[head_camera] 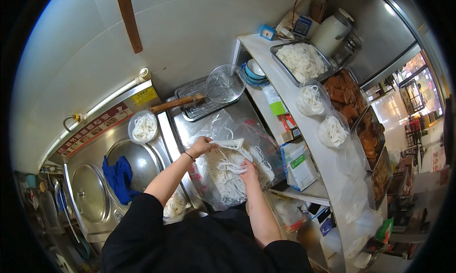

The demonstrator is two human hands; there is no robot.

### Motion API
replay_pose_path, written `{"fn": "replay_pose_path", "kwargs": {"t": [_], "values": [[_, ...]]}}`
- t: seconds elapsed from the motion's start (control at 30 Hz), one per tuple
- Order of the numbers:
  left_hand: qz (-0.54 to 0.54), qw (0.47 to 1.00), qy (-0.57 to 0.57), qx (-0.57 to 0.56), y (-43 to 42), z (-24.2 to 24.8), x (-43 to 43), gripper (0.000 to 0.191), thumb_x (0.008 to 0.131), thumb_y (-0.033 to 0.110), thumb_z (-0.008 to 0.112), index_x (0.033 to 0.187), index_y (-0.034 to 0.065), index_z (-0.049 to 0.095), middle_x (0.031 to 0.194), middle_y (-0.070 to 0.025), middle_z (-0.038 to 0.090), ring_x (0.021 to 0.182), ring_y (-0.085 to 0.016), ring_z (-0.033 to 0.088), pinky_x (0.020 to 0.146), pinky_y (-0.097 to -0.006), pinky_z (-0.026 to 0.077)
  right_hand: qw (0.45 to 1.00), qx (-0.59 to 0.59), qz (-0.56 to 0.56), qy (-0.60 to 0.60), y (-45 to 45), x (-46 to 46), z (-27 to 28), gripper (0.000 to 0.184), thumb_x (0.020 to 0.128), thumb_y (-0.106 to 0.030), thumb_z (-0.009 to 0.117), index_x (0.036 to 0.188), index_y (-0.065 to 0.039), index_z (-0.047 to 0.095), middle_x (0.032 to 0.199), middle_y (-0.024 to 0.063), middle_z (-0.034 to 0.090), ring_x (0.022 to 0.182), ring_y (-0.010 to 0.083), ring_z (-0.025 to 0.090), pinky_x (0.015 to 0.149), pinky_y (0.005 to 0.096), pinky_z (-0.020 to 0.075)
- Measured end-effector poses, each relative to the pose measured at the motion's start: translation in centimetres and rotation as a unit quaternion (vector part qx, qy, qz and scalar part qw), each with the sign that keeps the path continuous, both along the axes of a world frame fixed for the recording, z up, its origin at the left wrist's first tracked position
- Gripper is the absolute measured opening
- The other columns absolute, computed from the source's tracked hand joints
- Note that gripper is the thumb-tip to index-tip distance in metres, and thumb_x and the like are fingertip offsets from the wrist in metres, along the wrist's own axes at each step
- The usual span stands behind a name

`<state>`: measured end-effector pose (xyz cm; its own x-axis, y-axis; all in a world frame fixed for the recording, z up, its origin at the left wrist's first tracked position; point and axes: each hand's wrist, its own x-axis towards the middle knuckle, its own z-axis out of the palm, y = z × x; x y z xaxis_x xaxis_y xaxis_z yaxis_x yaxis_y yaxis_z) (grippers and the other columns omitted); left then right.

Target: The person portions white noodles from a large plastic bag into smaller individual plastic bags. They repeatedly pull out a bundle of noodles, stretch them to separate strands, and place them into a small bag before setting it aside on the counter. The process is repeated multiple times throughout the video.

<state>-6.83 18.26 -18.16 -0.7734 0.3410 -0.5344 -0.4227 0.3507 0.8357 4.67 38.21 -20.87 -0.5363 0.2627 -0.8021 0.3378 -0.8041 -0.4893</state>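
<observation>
A heap of white noodles (228,182) lies in a clear plastic bag (217,125) on the steel counter before me. Above the heap, a hank of noodles (233,144) stretches between my two hands. My left hand (202,146) grips one end at the bag's left side. My right hand (250,171) has hold of the hank lower down, over the right part of the heap. Several loose strands hang from the hank onto the noodles beneath.
A wire strainer (226,83) lies on a steel tray (190,112) behind the bag. Left stands a steel cooker with a lid (88,193), a blue cloth (119,177) and a noodle bowl (143,127). Right, a shelf (285,77) bears noodle bowls (333,131) and trays of brown meat (343,96).
</observation>
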Motion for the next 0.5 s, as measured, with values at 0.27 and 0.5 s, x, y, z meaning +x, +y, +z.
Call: {"fn": "replay_pose_path", "kwargs": {"t": [0.27, 0.5], "values": [[-0.078, 0.996, -0.038, 0.037, -0.2, 1.8, 0.1, 0.025, 0.067, 0.027, 0.072, 0.071, 0.0045, 0.063, 0.055, 0.0019, 0.051, 0.047, -0.007, 0.042, 0.042, -0.0211, 0.030, 0.995, -0.085, 0.030, 0.049, -0.1, 0.7, -0.4, 0.009, 0.078, -0.013, 0.058, 0.081, -0.009, 0.051, 0.067, -0.0012, 0.046, 0.056, 0.0092, 0.044, 0.054, 0.0262, 0.0404], [0.049, 0.994, -0.073, 0.067, -0.7, 0.9, 0.2, 0.019, 0.073, 0.024, 0.067, 0.069, 0.0066, 0.060, 0.061, 0.0021, 0.052, 0.053, -0.007, 0.045, 0.047, -0.0206, 0.033, 0.972, -0.107, 0.141, 0.156, -0.5, 0.7, 3.9, 0.006, 0.080, -0.013, 0.056, 0.081, -0.009, 0.052, 0.062, -0.0005, 0.046, 0.052, 0.0084, 0.042, 0.053, 0.0247, 0.0383]]}}
